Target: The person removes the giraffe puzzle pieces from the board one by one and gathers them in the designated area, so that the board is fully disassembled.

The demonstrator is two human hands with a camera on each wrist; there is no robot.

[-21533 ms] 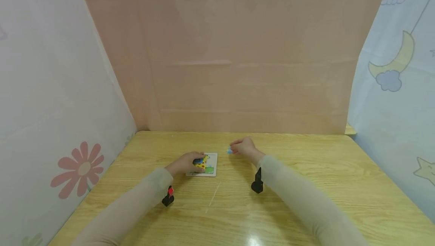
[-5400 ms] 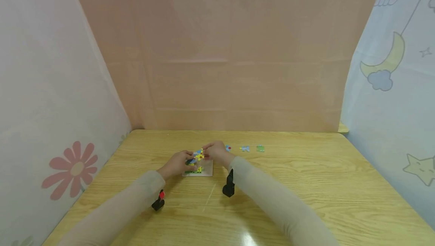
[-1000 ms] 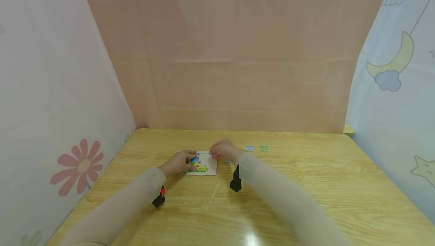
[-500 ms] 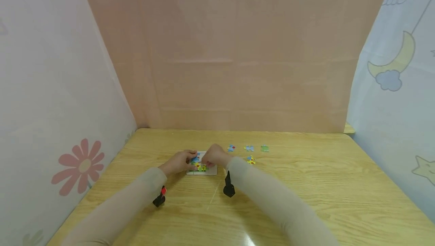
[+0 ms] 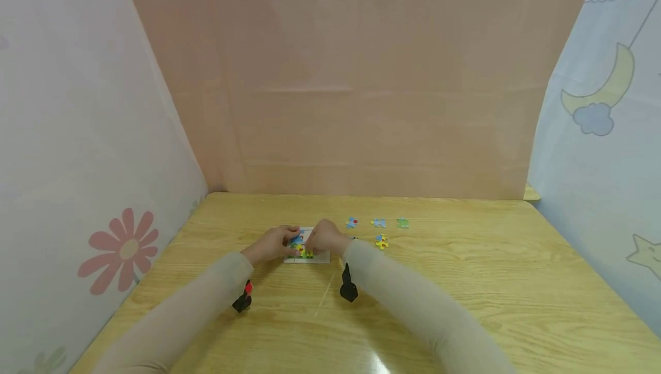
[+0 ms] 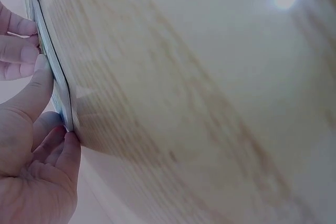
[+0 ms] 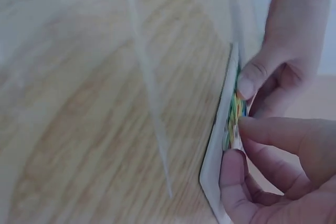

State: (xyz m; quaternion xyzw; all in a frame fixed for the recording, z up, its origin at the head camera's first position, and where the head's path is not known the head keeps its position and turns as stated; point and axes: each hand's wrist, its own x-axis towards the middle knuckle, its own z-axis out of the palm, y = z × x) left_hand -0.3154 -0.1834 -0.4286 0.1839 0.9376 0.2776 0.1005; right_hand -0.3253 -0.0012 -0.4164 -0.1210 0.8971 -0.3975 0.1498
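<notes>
A square puzzle board [image 5: 321,258] with a pale rim lies on the table, and colourful pieces [image 5: 299,247] cover its left part. My left hand [image 5: 271,244] grips the board's left side, thumb on top and fingers round the edge in the left wrist view [image 6: 39,150]. Over the board's right part, my right hand [image 5: 327,237] pinches a small puzzle piece [image 7: 235,141] between thumb and forefinger, low against the board. The fingers hide most of that piece.
Loose puzzle pieces lie right of the board: a blue one with a red spot [image 5: 352,222], a light blue one [image 5: 378,223], a green one [image 5: 403,223] and a yellow-and-blue one [image 5: 382,241]. Another is partly behind the right sleeve [image 5: 354,238].
Over the last second my right hand has moved left and down onto the board, uncovering pieces on the table. Compared with the oldest frame, more loose pieces lie right of the board.
</notes>
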